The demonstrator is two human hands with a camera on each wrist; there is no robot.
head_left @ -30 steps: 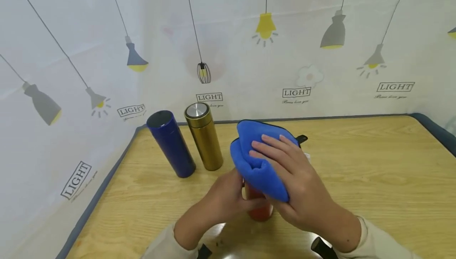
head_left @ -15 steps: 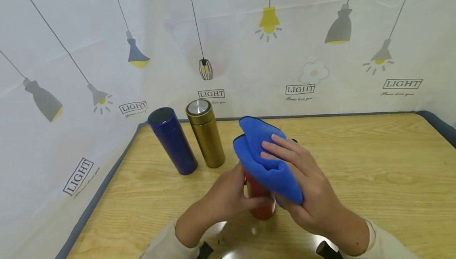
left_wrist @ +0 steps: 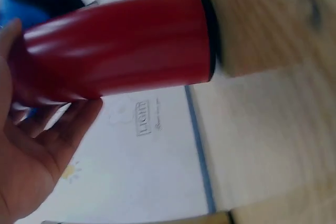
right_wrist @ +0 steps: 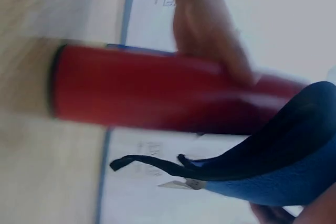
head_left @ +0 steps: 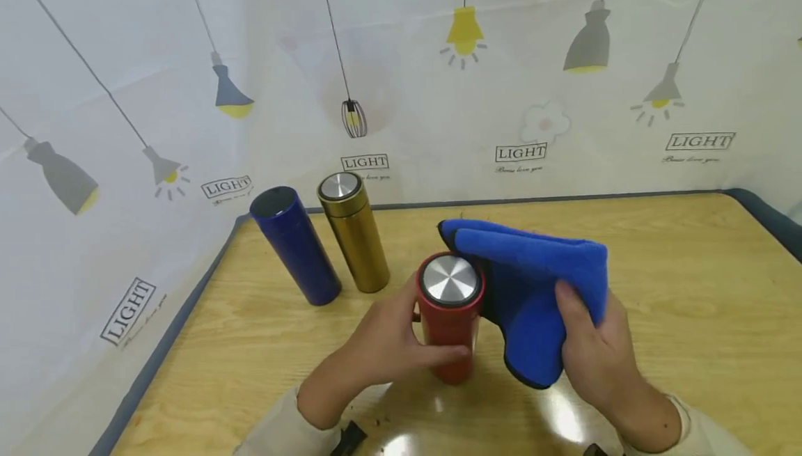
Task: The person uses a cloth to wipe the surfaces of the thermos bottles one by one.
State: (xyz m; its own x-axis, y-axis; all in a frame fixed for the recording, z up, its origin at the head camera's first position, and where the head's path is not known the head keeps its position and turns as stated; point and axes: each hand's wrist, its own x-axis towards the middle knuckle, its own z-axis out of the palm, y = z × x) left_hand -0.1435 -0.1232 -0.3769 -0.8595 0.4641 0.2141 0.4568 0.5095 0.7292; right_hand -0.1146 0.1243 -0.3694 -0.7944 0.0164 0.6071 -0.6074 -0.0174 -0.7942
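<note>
A red thermos flask (head_left: pixel 452 337) with a silver lid top (head_left: pixel 450 279) stands upright in the head view, and my left hand (head_left: pixel 391 344) grips it round the side. In the left wrist view the left hand's fingers (left_wrist: pixel 73 129) curl about the red flask (left_wrist: pixel 136 45). My right hand (head_left: pixel 598 355) pinches a folded blue cloth (head_left: pixel 532 254) with black edging, thumb on its near face. The cloth hangs beside the flask's right side and upper rim. A black loop (right_wrist: pixel 147 162) dangles from the cloth in the right wrist view, where motion blurs the picture.
A dark blue flask (head_left: pixel 301 254) and a gold flask (head_left: pixel 357 240) stand side by side at the back left of the wooden table (head_left: pixel 689 282). Behind it hangs a white curtain (head_left: pixel 413 94) printed with lamps. A dark strap (head_left: pixel 349 436) shows near the left sleeve.
My right hand has drawn the blue cloth off the flask's top and to the right, which uncovers the silver lid. The left hand keeps its hold on the red flask.
</note>
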